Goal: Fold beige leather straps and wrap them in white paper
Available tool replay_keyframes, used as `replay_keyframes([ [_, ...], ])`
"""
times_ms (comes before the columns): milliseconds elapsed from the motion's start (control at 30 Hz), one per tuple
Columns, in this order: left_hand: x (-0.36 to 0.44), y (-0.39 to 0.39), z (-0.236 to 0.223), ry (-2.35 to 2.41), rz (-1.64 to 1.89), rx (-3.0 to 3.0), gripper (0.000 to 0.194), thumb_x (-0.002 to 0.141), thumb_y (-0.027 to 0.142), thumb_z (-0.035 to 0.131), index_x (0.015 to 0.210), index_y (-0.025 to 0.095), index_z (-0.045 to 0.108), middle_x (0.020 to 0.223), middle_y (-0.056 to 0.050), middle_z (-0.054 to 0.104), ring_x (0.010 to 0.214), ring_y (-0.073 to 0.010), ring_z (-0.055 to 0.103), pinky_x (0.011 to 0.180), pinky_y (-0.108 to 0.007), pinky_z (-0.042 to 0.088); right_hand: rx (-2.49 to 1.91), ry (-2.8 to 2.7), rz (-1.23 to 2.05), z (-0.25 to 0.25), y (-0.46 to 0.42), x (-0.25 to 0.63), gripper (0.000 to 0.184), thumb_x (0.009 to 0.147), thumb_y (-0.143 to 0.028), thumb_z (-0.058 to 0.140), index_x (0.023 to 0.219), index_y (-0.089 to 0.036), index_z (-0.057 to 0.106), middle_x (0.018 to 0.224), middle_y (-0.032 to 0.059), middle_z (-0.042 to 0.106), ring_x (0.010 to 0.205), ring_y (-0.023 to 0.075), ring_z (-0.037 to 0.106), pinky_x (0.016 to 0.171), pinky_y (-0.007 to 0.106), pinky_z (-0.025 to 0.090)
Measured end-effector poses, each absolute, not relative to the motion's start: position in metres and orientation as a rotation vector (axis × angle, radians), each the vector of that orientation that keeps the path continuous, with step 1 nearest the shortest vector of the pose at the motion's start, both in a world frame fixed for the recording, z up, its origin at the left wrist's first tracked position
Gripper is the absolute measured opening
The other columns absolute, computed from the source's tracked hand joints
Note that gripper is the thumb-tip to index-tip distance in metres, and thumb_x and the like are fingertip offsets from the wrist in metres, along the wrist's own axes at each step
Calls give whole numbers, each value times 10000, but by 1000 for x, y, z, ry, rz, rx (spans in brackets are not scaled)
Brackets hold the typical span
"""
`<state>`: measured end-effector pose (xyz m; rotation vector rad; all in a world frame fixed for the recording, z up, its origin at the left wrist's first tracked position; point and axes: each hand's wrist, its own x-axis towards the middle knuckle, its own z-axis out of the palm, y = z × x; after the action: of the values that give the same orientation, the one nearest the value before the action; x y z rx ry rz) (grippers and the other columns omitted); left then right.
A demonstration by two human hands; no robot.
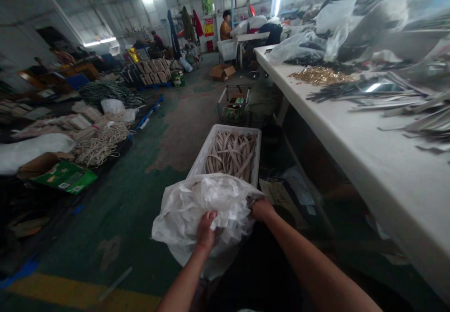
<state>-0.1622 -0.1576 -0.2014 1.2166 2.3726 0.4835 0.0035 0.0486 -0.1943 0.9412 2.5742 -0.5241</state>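
Green floor point(137, 199) lay left of both grips, bench point(323, 119) right. Left grip point(206, 231) looked clamped on film of the plastic bag point(179, 216); right grip point(262, 209) at its rim, closure unclear, likely steadying it. Bag sat between grips, mouth up, long axis sideways; strap crate point(201, 159) beyond, lengthwise away.

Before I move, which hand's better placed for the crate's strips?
Right hand, likely: it's at the bag's right edge, nearer the crate; the left hand is over the bag's middle, farther back.
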Motion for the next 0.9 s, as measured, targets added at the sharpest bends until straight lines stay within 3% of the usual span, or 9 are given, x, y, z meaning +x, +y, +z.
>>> replay_keyframes([
  [167,-161,-150,-194,2435,426,1262,527,790,49,450,1282,224,523,1296,-104,553,1217,-230,491,1067,-356,368,1044,2634,-584,-182,47,9,179,944,-259,542,975,-157,686,1033,77,698,988,211,639,961,428,448],
  [267,-164,-154,-168,2442,437,1307,587,782,138,549,1356,221,453,1395,-107,475,1263,-249,456,1082,-352,349,1055,2709,-678,-175,38,22,296,888,-102,456,942,-195,732,1016,66,731,988,216,649,983,375,402],
  [367,-169,-169,-138,2452,417,1334,632,758,203,631,1365,215,454,1417,-107,457,1267,-266,463,1073,-353,356,1054,2780,-780,-172,29,35,385,838,-70,417,1006,-219,730,1063,37,730,1034,212,634,1037,362,354],
  [567,-190,-197,-91,2461,479,1430,299,886,250,494,1140,253,651,1222,-66,635,1137,-231,567,1028,-344,405,1106,2894,-976,-176,9,48,389,822,-85,415,1043,-209,711,1173,53,691,1130,217,592,1083,395,340],
  [667,-196,-199,-81,2467,533,1447,280,917,262,436,1037,251,688,1116,-62,686,1061,-226,606,989,-348,429,1139,2943,-1065,-179,-2,55,354,843,-128,432,1065,-190,701,1222,81,663,1150,233,580,1055,396,391],
  [900,-189,-183,-81,2378,676,1342,292,896,410,508,1032,215,677,1056,-70,710,1007,-230,636,906,-326,458,1150,2952,-1244,-174,-21,84,317,860,-185,451,1059,-170,697,1251,108,637,1167,227,583,1040,382,440],
])
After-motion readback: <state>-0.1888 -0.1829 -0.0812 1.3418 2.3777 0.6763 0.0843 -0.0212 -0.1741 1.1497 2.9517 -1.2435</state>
